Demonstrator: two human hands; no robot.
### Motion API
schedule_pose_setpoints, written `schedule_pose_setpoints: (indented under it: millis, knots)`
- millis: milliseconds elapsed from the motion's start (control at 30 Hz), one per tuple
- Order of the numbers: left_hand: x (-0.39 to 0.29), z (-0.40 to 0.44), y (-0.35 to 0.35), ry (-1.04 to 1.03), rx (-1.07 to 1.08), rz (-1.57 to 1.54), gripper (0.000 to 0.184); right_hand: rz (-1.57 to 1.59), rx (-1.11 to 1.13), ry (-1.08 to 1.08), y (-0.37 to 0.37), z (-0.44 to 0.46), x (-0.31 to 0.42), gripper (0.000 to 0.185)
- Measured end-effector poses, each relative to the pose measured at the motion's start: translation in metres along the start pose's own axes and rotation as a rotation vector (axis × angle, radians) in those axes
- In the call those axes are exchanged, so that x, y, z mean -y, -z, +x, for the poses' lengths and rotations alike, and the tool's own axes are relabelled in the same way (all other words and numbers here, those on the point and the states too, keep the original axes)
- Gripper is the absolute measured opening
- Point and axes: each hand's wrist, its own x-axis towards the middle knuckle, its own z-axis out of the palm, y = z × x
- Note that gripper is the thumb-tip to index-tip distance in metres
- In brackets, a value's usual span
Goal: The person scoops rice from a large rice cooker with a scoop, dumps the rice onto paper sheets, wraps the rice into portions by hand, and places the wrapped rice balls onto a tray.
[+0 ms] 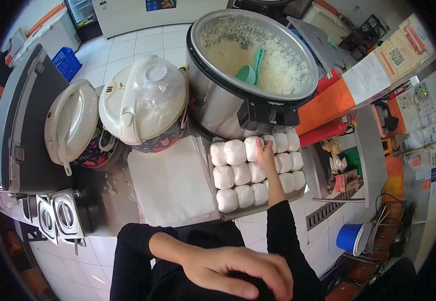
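My right hand (265,155) reaches forward over a tray (250,212) of white wrapped bundles, which sit in rows. Its fingers grip the right side of one white wrapped bundle (252,149) in the far row. Near the camera, in front of my body, my left hand (235,271) hangs with the thumb apart from loosely bent fingers and nothing visible in it. A stack of white paper sheets (170,180) lies just left of the tray. Behind the tray stands a big open rice cooker (213,108) with cooked rice (283,65) inside.
A green scoop (248,74) and another green utensil rest in the rice. Two lidded cookers (137,105), (75,115) stand to the left. Metal lidded containers (67,213) sit at the left front edge. An orange panel (326,108) is at the right.
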Motion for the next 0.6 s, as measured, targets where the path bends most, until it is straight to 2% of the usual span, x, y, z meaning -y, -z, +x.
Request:
schedule_pose_setpoints:
  millis: [167,233,267,333,367,467,533,600]
  knots:
    - [0.012,0.029,0.018,-0.023,-0.034,-0.011,0.055,-0.125,0.037,-0.118,-0.005,-0.006,0.025,0.053]
    - [0.012,0.036,0.026,-0.038,-0.042,-0.017,0.057,-0.414,-0.305,0.332,-0.009,-0.01,0.019,0.046]
    - [0.011,0.04,0.031,-0.046,-0.047,-0.02,0.057,-0.412,-0.301,0.331,-0.006,-0.007,0.016,0.046]
    - [0.015,0.048,0.036,-0.064,-0.057,-0.018,0.059,-0.284,-0.099,0.176,0.003,0.004,0.009,0.043]
    - [0.015,0.051,0.039,-0.076,-0.061,-0.014,0.06,-0.283,-0.096,0.182,0.008,0.01,0.005,0.043]
    - [0.016,0.061,0.052,-0.114,-0.07,-0.014,0.062,-0.113,0.214,0.188,0.024,0.018,-0.003,0.036]
    - [0.014,0.065,0.063,-0.146,-0.079,-0.012,0.063,-0.112,0.26,0.132,0.029,0.021,-0.006,0.038]
    - [0.011,0.069,0.073,-0.178,-0.098,0.007,0.065,-0.203,0.509,0.151,0.057,0.03,0.003,0.034]
